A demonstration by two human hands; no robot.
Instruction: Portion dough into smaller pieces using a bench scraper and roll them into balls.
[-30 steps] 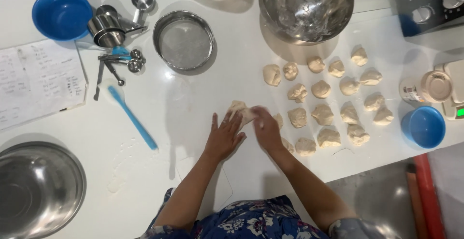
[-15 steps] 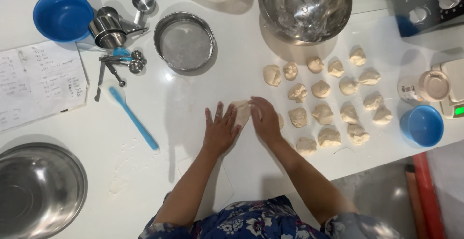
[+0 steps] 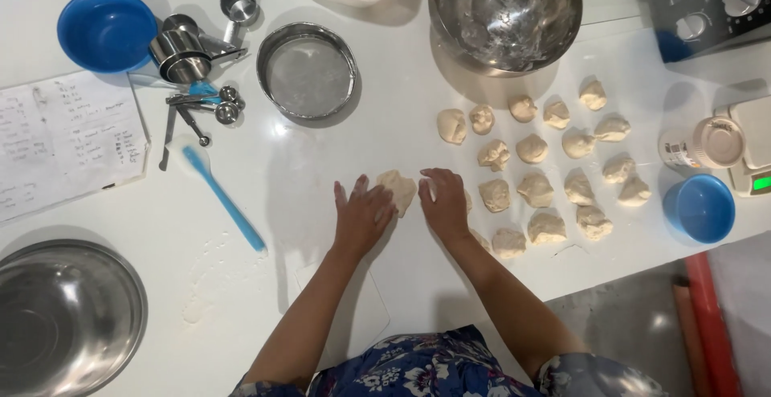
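Observation:
A pale dough piece (image 3: pixel 398 189) lies on the white counter (image 3: pixel 321 172) between my two hands. My left hand (image 3: pixel 361 216) rests flat with its fingers spread, the fingertips touching the dough's left side. My right hand (image 3: pixel 444 202) lies palm down just right of the dough, touching its edge. Several more dough pieces (image 3: pixel 546 160) sit in rows to the right of my right hand.
A large steel bowl (image 3: pixel 504 11) stands at the back, a round sieve (image 3: pixel 307 71) left of it. Measuring cups (image 3: pixel 186 51), spoons (image 3: pixel 210 104), a blue spatula (image 3: pixel 221 202), blue bowls (image 3: pixel 106 29) (image 3: pixel 700 207), a paper sheet (image 3: pixel 68 144), another steel bowl (image 3: pixel 64 317) and a scale (image 3: pixel 751 144) surround the area.
Both hands have shifted slightly apart and away from my body, so the dough piece now shows between them instead of lying under my fingers.

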